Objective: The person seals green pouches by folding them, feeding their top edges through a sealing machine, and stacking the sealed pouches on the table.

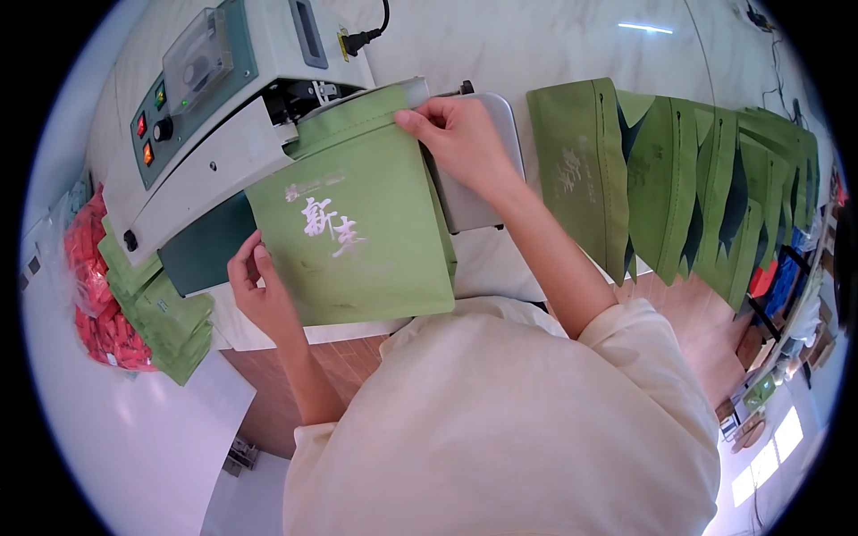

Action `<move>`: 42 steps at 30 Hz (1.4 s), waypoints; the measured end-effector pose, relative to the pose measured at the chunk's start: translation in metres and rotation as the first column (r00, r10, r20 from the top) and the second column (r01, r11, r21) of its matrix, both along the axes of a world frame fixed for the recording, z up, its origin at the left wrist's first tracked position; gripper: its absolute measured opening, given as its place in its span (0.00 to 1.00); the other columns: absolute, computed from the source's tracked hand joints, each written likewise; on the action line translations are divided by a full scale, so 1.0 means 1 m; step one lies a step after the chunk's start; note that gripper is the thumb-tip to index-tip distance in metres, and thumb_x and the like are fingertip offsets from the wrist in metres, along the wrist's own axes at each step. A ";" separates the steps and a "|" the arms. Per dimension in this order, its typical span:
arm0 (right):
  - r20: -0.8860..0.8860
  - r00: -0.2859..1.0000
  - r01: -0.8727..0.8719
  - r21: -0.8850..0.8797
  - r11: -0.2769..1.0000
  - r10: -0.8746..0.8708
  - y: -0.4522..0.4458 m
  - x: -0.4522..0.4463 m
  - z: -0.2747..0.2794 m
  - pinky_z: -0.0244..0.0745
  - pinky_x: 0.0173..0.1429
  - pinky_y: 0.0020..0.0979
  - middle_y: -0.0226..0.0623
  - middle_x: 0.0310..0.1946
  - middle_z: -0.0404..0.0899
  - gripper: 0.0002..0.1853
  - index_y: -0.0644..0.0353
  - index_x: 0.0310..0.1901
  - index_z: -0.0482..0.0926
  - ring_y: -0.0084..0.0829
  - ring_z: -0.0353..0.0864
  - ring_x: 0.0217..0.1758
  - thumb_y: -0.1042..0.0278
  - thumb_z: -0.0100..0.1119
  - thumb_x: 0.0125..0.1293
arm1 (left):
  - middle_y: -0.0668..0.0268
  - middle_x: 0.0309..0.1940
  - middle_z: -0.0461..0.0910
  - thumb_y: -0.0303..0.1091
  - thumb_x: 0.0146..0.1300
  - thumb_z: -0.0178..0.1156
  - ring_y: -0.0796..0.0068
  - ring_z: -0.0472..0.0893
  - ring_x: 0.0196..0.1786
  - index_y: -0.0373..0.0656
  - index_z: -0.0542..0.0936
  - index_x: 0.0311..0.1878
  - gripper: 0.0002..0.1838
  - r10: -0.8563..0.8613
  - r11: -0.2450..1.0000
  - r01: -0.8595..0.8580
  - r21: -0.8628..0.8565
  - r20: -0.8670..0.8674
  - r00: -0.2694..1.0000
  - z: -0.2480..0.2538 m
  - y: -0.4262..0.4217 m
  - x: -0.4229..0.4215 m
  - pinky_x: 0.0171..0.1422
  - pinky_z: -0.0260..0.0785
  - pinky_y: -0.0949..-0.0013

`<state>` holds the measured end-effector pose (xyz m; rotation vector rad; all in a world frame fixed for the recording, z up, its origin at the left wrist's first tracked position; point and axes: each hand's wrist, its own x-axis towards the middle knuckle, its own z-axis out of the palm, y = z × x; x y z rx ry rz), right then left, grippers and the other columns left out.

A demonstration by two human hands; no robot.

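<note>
A green flat-bottomed pouch [357,259] with silvery-white characters hangs in front of me, its top edge along the mouth of a white sealing machine [210,170]. My right hand [460,138] pinches the pouch's upper right corner between thumb and fingers. At the pouch's left edge, my left hand [259,290] has its fingers curled, thumb and fingertips against the edge. Whatever lies behind the pouch's top is partly hidden by the machine's long cover. A grey metal plate [487,170] sits just behind my right wrist.
Several green pouches [661,179] stand overlapping in a row at the right. On the left lie more green pouches [170,313] beside clear bags of red packets [94,286]. The machine's panel carries lit switches [147,154]; a black power cord [362,40] plugs into its back.
</note>
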<state>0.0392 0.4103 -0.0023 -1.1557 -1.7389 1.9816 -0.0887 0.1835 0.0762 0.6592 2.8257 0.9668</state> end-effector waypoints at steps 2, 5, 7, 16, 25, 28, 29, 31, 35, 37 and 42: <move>-0.013 1.000 0.027 0.002 1.000 -0.027 -0.005 -0.003 -0.001 0.64 0.28 0.22 0.27 0.19 0.76 0.18 0.70 0.33 0.81 0.15 0.66 0.23 0.57 0.62 0.60 | 0.69 0.37 0.76 0.34 0.67 0.53 0.82 0.73 0.35 0.39 0.80 0.45 0.11 -0.008 1.000 0.008 -0.001 -0.004 1.000 -0.005 -0.007 0.001 0.40 0.65 0.78; -0.002 0.999 0.050 0.010 0.999 -0.050 -0.009 -0.007 0.004 0.67 0.30 0.25 0.33 0.19 0.77 0.17 0.70 0.32 0.81 0.19 0.70 0.22 0.59 0.62 0.59 | 0.68 0.36 0.77 0.34 0.67 0.52 0.82 0.73 0.35 0.39 0.80 0.45 0.11 -0.004 1.000 0.004 -0.004 -0.007 1.000 -0.003 -0.010 0.007 0.40 0.65 0.78; 0.020 0.999 0.045 0.015 0.999 -0.046 -0.011 -0.009 0.006 0.70 0.31 0.28 0.38 0.19 0.78 0.17 0.70 0.32 0.81 0.24 0.73 0.21 0.59 0.62 0.58 | 0.68 0.36 0.77 0.33 0.67 0.52 0.81 0.74 0.35 0.39 0.80 0.45 0.11 0.009 1.000 -0.010 -0.006 -0.009 1.000 -0.002 -0.010 0.011 0.40 0.66 0.78; -0.037 0.991 0.125 -0.074 0.989 -0.128 -0.027 -0.023 0.002 0.67 0.28 0.22 0.31 0.20 0.79 0.18 0.70 0.33 0.82 0.16 0.70 0.23 0.58 0.64 0.59 | 0.68 0.36 0.78 0.36 0.69 0.50 0.83 0.72 0.35 0.40 0.78 0.50 0.13 0.065 0.993 -0.066 0.102 0.011 0.998 -0.004 -0.015 0.019 0.39 0.62 0.79; -0.052 0.992 0.107 -0.063 0.992 -0.111 -0.036 -0.034 0.011 0.72 0.32 0.30 0.41 0.18 0.78 0.13 0.69 0.30 0.81 0.29 0.76 0.21 0.64 0.59 0.59 | 0.69 0.34 0.77 0.35 0.69 0.49 0.85 0.71 0.32 0.41 0.78 0.50 0.13 0.073 0.988 -0.076 0.136 0.032 0.997 0.001 -0.011 0.026 0.36 0.60 0.80; -0.038 0.995 0.090 -0.076 0.993 -0.093 -0.039 -0.037 0.010 0.67 0.27 0.24 0.32 0.18 0.77 0.15 0.70 0.32 0.81 0.17 0.69 0.21 0.62 0.59 0.61 | 0.69 0.34 0.77 0.34 0.69 0.49 0.85 0.71 0.32 0.40 0.78 0.50 0.13 0.079 0.984 -0.086 0.157 0.047 0.996 0.002 -0.010 0.027 0.36 0.60 0.80; -0.034 0.995 0.086 -0.080 0.993 -0.089 -0.039 -0.038 0.012 0.67 0.28 0.24 0.32 0.18 0.77 0.15 0.70 0.33 0.81 0.17 0.69 0.21 0.62 0.60 0.61 | 0.69 0.34 0.77 0.34 0.69 0.49 0.85 0.71 0.32 0.40 0.78 0.50 0.13 0.080 0.983 -0.088 0.162 0.053 0.995 0.002 -0.010 0.027 0.36 0.60 0.80; -0.030 0.996 0.078 -0.083 0.993 -0.081 -0.042 -0.040 0.012 0.68 0.28 0.24 0.33 0.18 0.77 0.15 0.70 0.33 0.81 0.17 0.70 0.21 0.62 0.60 0.60 | 0.69 0.34 0.77 0.34 0.69 0.49 0.85 0.71 0.32 0.40 0.78 0.50 0.13 0.084 0.981 -0.093 0.168 0.059 0.995 0.003 -0.010 0.028 0.36 0.60 0.80; -0.049 0.995 0.077 -0.085 0.993 -0.082 -0.046 -0.046 0.010 0.69 0.29 0.24 0.35 0.20 0.79 0.15 0.70 0.35 0.82 0.18 0.71 0.22 0.62 0.61 0.60 | 0.66 0.35 0.76 0.33 0.69 0.49 0.82 0.71 0.33 0.37 0.77 0.50 0.13 0.097 0.983 -0.109 0.148 0.086 0.992 0.003 -0.012 0.029 0.41 0.66 0.78; -0.048 0.996 0.068 -0.087 0.994 -0.072 -0.049 -0.049 0.009 0.69 0.29 0.24 0.36 0.21 0.80 0.15 0.70 0.35 0.82 0.18 0.72 0.23 0.62 0.61 0.60 | 0.66 0.35 0.76 0.32 0.69 0.49 0.82 0.71 0.32 0.37 0.77 0.50 0.13 0.095 0.983 -0.107 0.147 0.081 0.992 0.002 -0.014 0.029 0.41 0.66 0.78; -0.083 0.991 0.094 -0.147 0.985 -0.107 -0.058 -0.060 0.001 0.69 0.30 0.23 0.35 0.21 0.80 0.15 0.71 0.33 0.82 0.17 0.72 0.24 0.62 0.62 0.60 | 0.66 0.35 0.76 0.32 0.69 0.49 0.82 0.71 0.32 0.37 0.77 0.50 0.13 0.081 0.985 -0.089 0.147 0.059 0.995 0.004 -0.021 0.028 0.41 0.66 0.78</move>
